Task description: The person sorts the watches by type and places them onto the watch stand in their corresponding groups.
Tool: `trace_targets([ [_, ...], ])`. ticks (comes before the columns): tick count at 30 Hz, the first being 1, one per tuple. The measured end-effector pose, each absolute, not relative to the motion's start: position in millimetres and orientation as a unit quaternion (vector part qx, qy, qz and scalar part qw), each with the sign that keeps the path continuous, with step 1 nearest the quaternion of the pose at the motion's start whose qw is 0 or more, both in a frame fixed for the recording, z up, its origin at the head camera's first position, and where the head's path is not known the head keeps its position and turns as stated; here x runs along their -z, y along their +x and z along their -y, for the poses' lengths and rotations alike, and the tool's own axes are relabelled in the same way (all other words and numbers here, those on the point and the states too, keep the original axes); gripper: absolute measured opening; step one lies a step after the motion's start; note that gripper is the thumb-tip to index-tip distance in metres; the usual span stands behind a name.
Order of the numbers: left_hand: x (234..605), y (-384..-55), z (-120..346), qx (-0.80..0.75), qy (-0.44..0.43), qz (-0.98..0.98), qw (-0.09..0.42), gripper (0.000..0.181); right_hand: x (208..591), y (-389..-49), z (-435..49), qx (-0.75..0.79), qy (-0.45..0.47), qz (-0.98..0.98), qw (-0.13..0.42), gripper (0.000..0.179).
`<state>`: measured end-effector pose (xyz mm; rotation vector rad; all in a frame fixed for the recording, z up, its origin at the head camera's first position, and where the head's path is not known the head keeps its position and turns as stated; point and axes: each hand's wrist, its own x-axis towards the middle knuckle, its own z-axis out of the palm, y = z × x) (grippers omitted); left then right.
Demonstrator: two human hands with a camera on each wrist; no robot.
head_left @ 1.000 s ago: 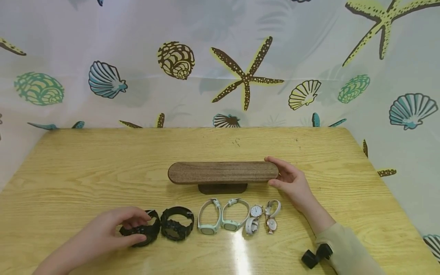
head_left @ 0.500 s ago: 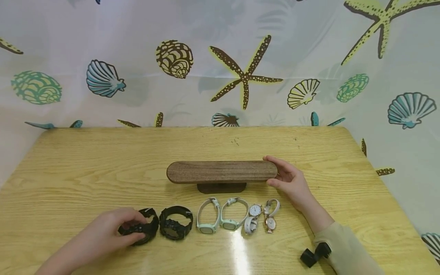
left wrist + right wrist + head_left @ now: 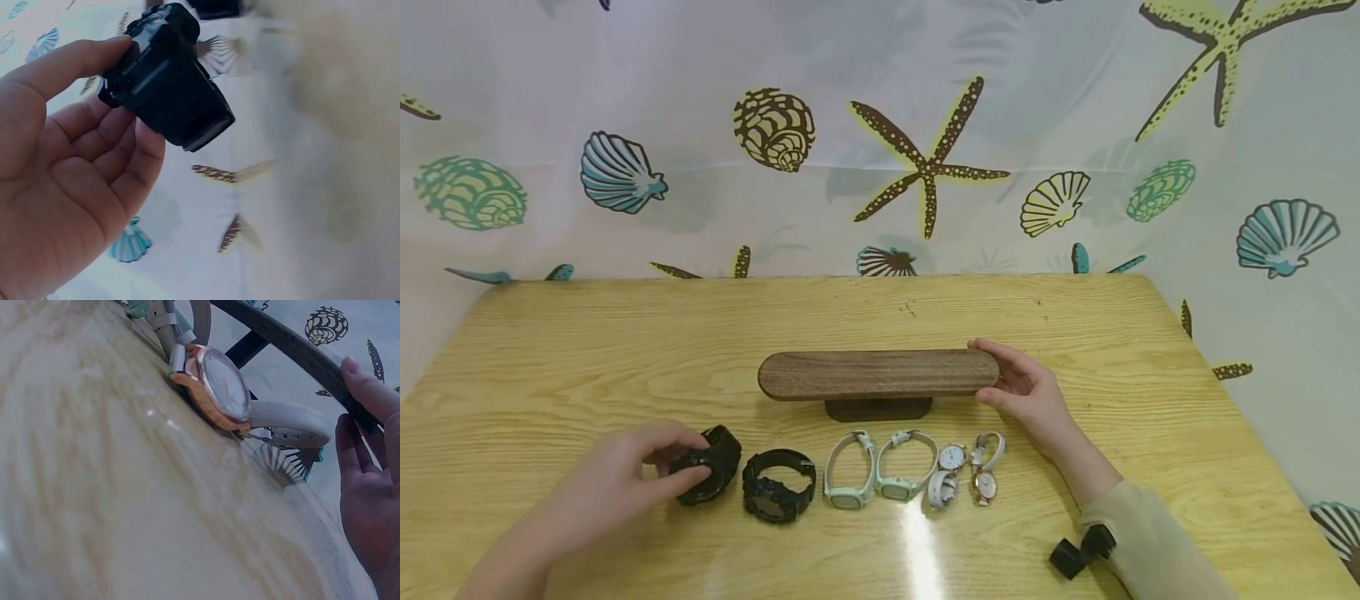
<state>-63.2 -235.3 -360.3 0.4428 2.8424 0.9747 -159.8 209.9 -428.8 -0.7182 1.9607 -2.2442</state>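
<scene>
I have the left hand (image 3: 613,467) curled in a pinch round a chunky black watch (image 3: 721,460), in front of the wooden stand (image 3: 878,372) and off to its left. My right hand (image 3: 1036,408) pinches the stand's right end between thumb and fingers. The stand is a long, round-ended bar of dark, fine-grained wood on a short base, resting on the counter (image 3: 625,333), whose yellow surface carries a wavy wood grain.

In a row before the stand lie a second bulky black watch (image 3: 784,504), a mint watch (image 3: 846,498) and its mint twin (image 3: 895,488), each with its slim strap looped, then a white-strapped watch (image 3: 952,457) and, below the stand's right end, a rose-gold watch (image 3: 986,485). Shell-printed cloth (image 3: 700,67) hangs behind the stand.

Only my left wrist view shows the held watch's broad, smooth, dark band and the lettering on its case, too blurred to read. Only my right wrist view brings out the rose-gold watch's thick, polished case, the metal buckle and the stand's narrow edge.
</scene>
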Motion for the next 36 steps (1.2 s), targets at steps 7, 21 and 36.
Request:
trace_targets([
  [7, 334, -84, 236, -0.323, 0.101, -0.941, 0.015, 0.029, 429, -160, -209, 0.732, -0.233, -0.639, 0.04, 0.06],
  [21, 331, -118, 208, -0.453, -0.015, -0.891, -0.005, 0.056, 431, -161, -207, 0.733, -0.236, -0.636, 0.044, 0.06],
  [36, 349, -126, 191, -0.546, -0.03, -0.836, 0.041, 0.056, 429, -159, -210, 0.728, -0.234, -0.643, 0.041, 0.058],
])
